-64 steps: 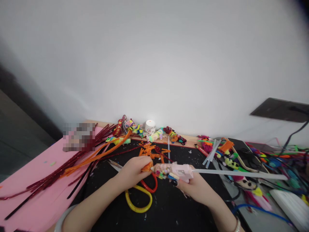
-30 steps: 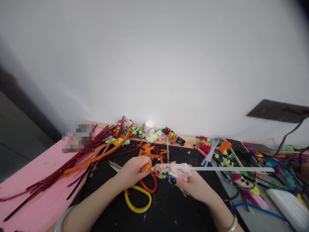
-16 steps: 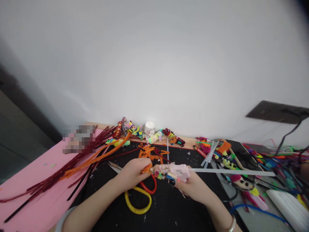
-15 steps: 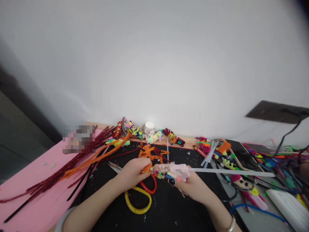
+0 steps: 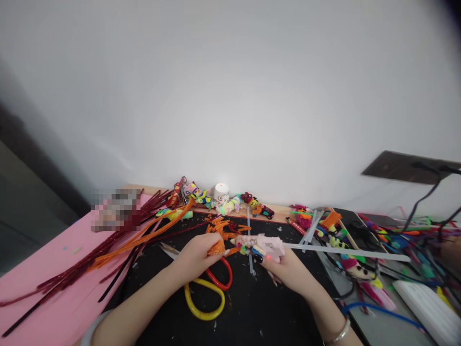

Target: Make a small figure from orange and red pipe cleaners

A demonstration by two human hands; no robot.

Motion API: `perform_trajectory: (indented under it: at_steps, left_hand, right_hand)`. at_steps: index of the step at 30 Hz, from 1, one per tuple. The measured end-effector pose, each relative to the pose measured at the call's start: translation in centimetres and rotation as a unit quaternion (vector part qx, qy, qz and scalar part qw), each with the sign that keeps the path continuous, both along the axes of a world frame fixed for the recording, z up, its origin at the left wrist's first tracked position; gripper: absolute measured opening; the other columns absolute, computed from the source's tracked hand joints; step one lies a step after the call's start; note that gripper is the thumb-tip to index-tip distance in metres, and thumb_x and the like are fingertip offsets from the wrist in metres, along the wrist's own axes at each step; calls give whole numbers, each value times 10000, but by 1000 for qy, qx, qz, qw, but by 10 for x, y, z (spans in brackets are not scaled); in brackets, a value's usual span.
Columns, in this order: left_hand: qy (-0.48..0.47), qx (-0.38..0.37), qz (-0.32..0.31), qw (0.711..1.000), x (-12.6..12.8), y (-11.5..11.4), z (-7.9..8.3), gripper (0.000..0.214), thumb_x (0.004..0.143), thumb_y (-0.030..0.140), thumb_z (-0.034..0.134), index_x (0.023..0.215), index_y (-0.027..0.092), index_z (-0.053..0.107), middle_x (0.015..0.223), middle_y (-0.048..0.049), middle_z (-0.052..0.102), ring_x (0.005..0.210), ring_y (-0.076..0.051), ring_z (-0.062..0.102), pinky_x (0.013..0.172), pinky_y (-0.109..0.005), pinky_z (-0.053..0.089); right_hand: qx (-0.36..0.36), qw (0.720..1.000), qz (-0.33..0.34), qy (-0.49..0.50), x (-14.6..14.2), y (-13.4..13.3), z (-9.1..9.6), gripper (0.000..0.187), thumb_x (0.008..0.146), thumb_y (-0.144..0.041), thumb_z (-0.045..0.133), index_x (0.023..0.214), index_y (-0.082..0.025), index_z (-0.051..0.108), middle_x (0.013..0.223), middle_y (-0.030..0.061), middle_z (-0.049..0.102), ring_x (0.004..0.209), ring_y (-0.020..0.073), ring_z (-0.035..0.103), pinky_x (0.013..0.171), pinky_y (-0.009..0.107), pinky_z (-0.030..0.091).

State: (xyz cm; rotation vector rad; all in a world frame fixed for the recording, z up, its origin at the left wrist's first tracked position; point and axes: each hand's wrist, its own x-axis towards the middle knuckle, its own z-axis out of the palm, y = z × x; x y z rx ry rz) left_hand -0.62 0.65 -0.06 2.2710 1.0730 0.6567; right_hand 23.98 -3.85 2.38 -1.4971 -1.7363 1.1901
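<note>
Head view: the wall (image 5: pixel 230 105) bounds the bench (image 5: pixel 283 212) behind, black mat (image 5: pixel 259 307) leaves room nearest the wearer, scissors (image 5: pixel 205 316) lie under the left hand (image 5: pixel 194 257), which pinches an orange piece (image 5: pixel 216 248) just beside the glue gun (image 5: pixel 270 246) clamped in the right hand (image 5: pixel 290 274)

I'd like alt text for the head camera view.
The left hand holds a small orange piece and the right hand a pink glue gun, a long pale stick jutting from its back, over a black surface with scissors and orange scraps.
</note>
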Motion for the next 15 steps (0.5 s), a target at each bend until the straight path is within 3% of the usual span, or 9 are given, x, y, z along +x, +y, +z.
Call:
perform_trajectory:
  at_steps: [5, 9, 15]
  left_hand:
    - [-6, 7, 22, 1000, -1, 2, -3, 289, 874, 381, 470, 666, 185, 426, 664, 33, 457, 622, -124, 429, 601, -244, 337]
    - [-15, 2, 59, 998, 0, 2, -3, 284, 863, 377, 478, 665, 192, 392, 646, 44, 440, 600, -119, 415, 582, -242, 320]
    - [-28, 15, 122, 992, 0, 2, -1, 285, 842, 324, 472, 633, 202, 320, 595, 59, 385, 560, -109, 375, 554, -233, 288]
  right_hand:
    - [121, 985, -79, -88, 14, 8, 2, 171, 785, -300, 516, 754, -165, 617, 517, -33, 508, 471, 118, 447, 464, 221, 351]
    - [174, 958, -112, -199, 27, 16, 5, 177, 792, -292, 497, 872, -187, 616, 731, 18, 642, 655, 174, 579, 578, 242, 401]
    - [146, 933, -76, -320, 41, 22, -6, 322, 709, -160, 505, 1025, -184, 561, 945, 74, 645, 847, 215, 608, 701, 265, 396]
